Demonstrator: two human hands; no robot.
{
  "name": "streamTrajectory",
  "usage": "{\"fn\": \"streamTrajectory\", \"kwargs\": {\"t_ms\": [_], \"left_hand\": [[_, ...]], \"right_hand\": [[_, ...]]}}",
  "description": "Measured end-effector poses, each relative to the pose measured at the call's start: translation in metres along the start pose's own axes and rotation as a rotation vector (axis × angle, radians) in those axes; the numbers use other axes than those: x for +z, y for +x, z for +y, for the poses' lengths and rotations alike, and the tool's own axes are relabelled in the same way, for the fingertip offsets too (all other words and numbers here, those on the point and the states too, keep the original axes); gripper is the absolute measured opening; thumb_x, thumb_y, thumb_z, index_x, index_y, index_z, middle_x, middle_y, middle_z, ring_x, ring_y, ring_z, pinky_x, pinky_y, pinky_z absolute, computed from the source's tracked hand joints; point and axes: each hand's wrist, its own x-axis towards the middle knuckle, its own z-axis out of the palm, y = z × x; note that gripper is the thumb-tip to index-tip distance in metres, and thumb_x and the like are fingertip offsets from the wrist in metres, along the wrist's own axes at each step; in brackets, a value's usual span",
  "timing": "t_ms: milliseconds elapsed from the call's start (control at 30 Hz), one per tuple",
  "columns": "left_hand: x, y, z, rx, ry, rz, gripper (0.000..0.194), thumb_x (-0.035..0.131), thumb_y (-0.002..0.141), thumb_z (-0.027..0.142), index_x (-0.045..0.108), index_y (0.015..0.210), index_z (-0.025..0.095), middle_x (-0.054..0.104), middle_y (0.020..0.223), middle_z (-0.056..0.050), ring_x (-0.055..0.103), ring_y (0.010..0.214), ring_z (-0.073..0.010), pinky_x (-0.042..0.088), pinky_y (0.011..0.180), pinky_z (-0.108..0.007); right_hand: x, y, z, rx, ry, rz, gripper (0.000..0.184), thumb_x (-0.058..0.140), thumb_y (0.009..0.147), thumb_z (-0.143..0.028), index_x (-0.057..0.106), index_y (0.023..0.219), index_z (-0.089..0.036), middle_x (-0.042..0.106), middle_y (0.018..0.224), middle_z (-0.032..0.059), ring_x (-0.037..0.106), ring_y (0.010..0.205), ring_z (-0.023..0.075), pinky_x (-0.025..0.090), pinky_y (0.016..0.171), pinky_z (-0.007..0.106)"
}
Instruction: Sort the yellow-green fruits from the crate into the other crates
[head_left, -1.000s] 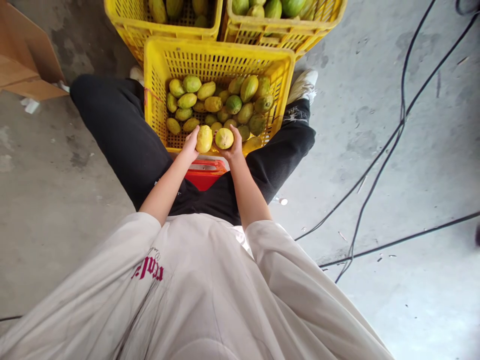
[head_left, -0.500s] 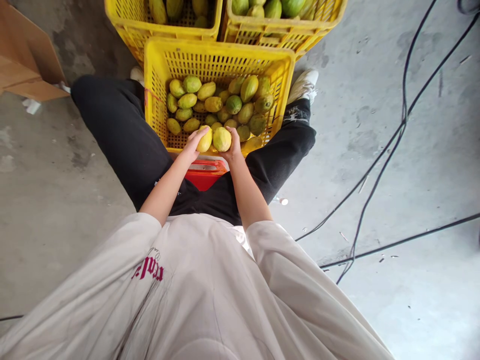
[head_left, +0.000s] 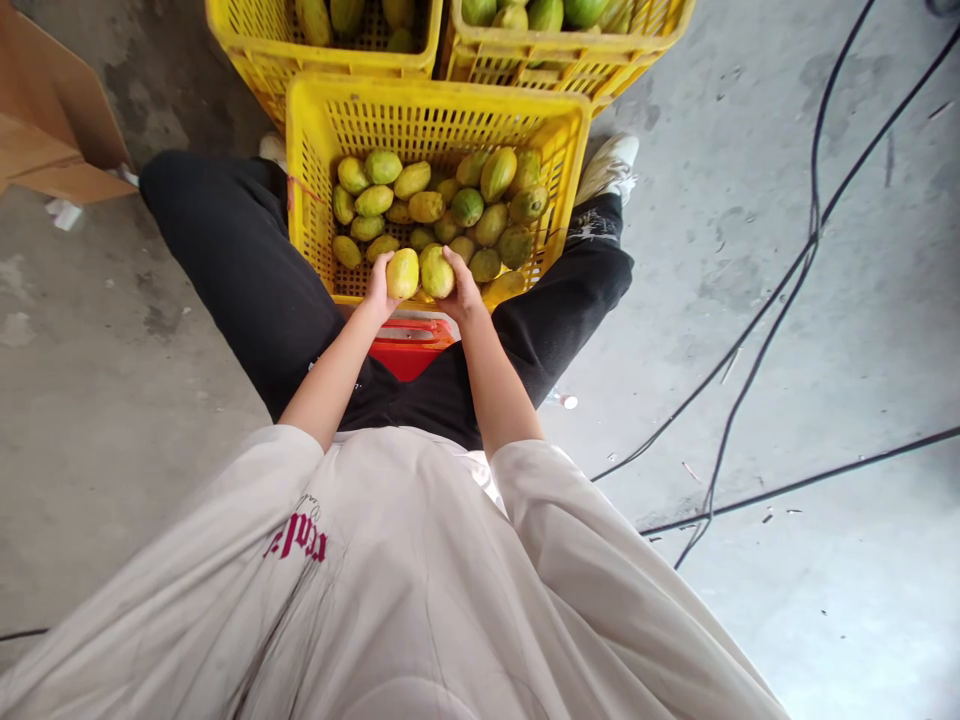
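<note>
My left hand (head_left: 381, 289) is closed around a yellow papaya (head_left: 403, 273). Beside it, a greener-yellow papaya (head_left: 436, 273) sits in the grip of my right hand (head_left: 463, 289). Both fruits are held close together over the near rim of a yellow plastic crate (head_left: 442, 97). Inside that crate lie several more papayas (head_left: 426, 207), yellow-green to dark green. Parts of my fingers are hidden behind the fruit.
Two more yellow crates, one at the back left (head_left: 330, 55) and one at the back right (head_left: 562, 62), hold fruit. Between my legs is a red plastic object (head_left: 409, 358). An open cardboard box (head_left: 60, 120) stands left; black cables (head_left: 772, 290) cross the floor right.
The papayas have turned in my hands, and the right one has shifted slightly left and up. My fingers have changed position on both fruits. The crates have stayed in place.
</note>
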Motion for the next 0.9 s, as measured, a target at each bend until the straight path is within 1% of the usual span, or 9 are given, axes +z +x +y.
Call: {"fn": "streamTrajectory", "kwargs": {"t_ms": [100,233,333,400,500,567,667,767,900], "left_hand": [[-0.001,0.001,0.001,-0.049,-0.025,0.01,0.039,0.066,0.125,0.05,0.082,0.15,0.026,0.093,0.117,-0.013,0.092,0.147,-0.0404,0.086,0.114,-0.054],[-0.002,0.005,0.0,-0.056,-0.011,-0.001,0.041,0.076,0.12,0.053,0.083,0.149,0.024,0.094,0.127,-0.016,0.092,0.145,-0.0434,0.086,0.114,-0.055],[-0.003,0.008,-0.002,-0.022,0.012,0.01,0.044,0.075,0.122,0.053,0.081,0.154,0.025,0.093,0.126,-0.015,0.093,0.141,-0.0416,0.086,0.115,-0.058],[-0.004,0.009,-0.003,0.001,0.04,0.007,0.049,0.084,0.118,0.056,0.081,0.157,0.027,0.093,0.126,-0.015,0.093,0.14,-0.0424,0.085,0.118,-0.06],[-0.003,0.009,-0.004,0.02,0.068,0.01,0.047,0.089,0.117,0.057,0.082,0.153,0.028,0.093,0.127,-0.014,0.093,0.143,-0.0402,0.082,0.124,-0.055],[-0.002,0.008,-0.005,0.032,0.077,0.017,0.033,0.083,0.123,0.05,0.081,0.146,0.026,0.093,0.128,-0.011,0.092,0.146,-0.0342,0.079,0.127,-0.048],[0.0,0.003,-0.006,0.052,0.102,0.022,0.009,0.082,0.124,0.03,0.076,0.13,0.026,0.093,0.13,-0.008,0.089,0.149,-0.0271,0.074,0.129,-0.037],[0.002,-0.002,-0.007,0.08,0.118,0.018,0.023,0.085,0.117,0.012,0.068,0.117,0.027,0.092,0.127,-0.005,0.086,0.15,-0.025,0.07,0.13,-0.035],[0.001,-0.007,-0.006,0.135,0.086,-0.043,0.029,0.084,0.115,0.006,0.065,0.11,0.027,0.09,0.117,-0.003,0.086,0.147,-0.0249,0.067,0.134,-0.036]], "right_hand": [[0.001,-0.001,-0.002,0.048,0.009,0.011,0.048,0.09,0.113,-0.075,0.07,0.102,-0.033,0.078,0.082,-0.004,0.087,0.122,0.0279,0.077,0.113,0.047],[0.004,-0.003,-0.005,0.074,0.003,0.019,0.054,0.101,0.098,-0.078,0.069,0.099,-0.035,0.08,0.083,-0.0011,0.091,0.117,0.0353,0.082,0.099,0.052],[0.007,-0.007,-0.006,0.065,-0.006,0.034,0.056,0.105,0.092,-0.077,0.067,0.098,-0.036,0.079,0.084,-0.0008,0.091,0.117,0.0366,0.082,0.096,0.051],[0.008,-0.009,-0.007,0.051,-0.023,0.048,0.057,0.106,0.091,-0.078,0.067,0.097,-0.036,0.08,0.085,-0.0003,0.091,0.119,0.0368,0.082,0.096,0.051],[0.009,-0.01,-0.007,0.037,-0.063,0.045,0.056,0.104,0.091,-0.082,0.072,0.098,-0.036,0.083,0.089,0.0001,0.09,0.121,0.0357,0.081,0.098,0.05],[0.009,-0.009,-0.006,0.035,-0.06,0.043,0.053,0.098,0.097,-0.084,0.074,0.099,-0.036,0.083,0.089,-0.0006,0.09,0.123,0.0342,0.08,0.1,0.048],[0.008,-0.005,-0.006,0.054,-0.026,0.061,0.048,0.081,0.116,-0.078,0.074,0.099,-0.034,0.079,0.082,-0.0007,0.087,0.127,0.031,0.075,0.104,0.047],[0.006,-0.004,-0.005,0.063,-0.027,0.045,0.046,0.076,0.124,-0.071,0.073,0.099,-0.033,0.076,0.079,-0.0007,0.085,0.131,0.0299,0.072,0.109,0.047],[0.006,-0.007,-0.004,0.018,-0.044,-0.003,0.044,0.089,0.116,-0.073,0.074,0.1,-0.035,0.079,0.084,-0.0015,0.082,0.136,0.0303,0.07,0.117,0.049]]}}
